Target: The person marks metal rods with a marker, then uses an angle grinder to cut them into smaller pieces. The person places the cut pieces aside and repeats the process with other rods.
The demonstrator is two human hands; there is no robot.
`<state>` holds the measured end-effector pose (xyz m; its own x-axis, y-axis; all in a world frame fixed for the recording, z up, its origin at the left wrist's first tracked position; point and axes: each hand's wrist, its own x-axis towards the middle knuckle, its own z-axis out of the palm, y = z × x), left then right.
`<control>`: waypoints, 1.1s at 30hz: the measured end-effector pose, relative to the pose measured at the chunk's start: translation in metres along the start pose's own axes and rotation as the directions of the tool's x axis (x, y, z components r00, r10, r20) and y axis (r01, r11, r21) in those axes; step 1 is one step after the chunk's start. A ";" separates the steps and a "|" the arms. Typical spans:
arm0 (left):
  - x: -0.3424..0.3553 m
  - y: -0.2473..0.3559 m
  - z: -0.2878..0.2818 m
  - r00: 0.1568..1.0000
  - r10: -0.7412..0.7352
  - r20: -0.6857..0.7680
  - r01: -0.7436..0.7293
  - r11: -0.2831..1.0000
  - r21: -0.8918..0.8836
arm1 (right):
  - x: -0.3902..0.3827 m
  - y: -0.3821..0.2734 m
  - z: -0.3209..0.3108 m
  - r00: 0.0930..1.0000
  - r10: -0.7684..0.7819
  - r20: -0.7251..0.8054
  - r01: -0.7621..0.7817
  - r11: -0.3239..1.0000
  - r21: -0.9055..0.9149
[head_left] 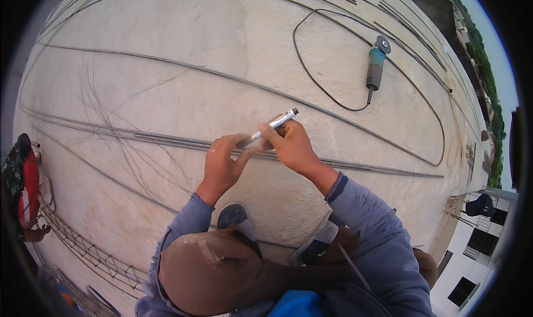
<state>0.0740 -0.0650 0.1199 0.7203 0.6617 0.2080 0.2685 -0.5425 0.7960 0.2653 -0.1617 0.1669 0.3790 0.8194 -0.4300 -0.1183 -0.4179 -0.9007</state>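
In front of me my right hand (294,147) is closed on a white cylindrical marker-like pen (277,123), held slanting up to the right with a dark tip at its upper end. My left hand (222,164) has its thumb and fingers closed round the pen's lower end. Several straight steel rods (377,168) run across the concrete floor (155,183) below my hands. My shoes (232,220) are beneath me.
An angle grinder (375,67) with a looped black cord lies at upper right. Bent rods and thin wires (116,133) spread around. A rebar cage (89,250) and a crouching person (28,189) are at left. A white building (480,250) stands beyond the right edge.
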 end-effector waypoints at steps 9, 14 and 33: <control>0.057 0.102 -0.009 0.927 -0.058 0.370 0.148 0.965 -0.218 | -0.059 -0.091 -0.081 0.998 0.051 0.028 -0.046 0.989 -0.142; 0.118 0.189 -0.005 0.928 0.135 0.346 -0.150 0.989 0.015 | -0.087 -0.124 -0.142 0.995 -0.060 -0.079 0.052 0.993 -0.103; 0.057 0.192 0.179 0.311 -0.086 0.947 -0.127 0.983 0.131 | -0.175 0.131 -0.210 0.963 0.194 -0.187 -0.142 0.955 0.261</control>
<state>0.2811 -0.2242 0.1829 0.8059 -0.2375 -0.5423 0.2565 -0.6854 0.6815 0.3766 -0.4423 0.1375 0.5134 0.6347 -0.5776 -0.4062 -0.4132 -0.8150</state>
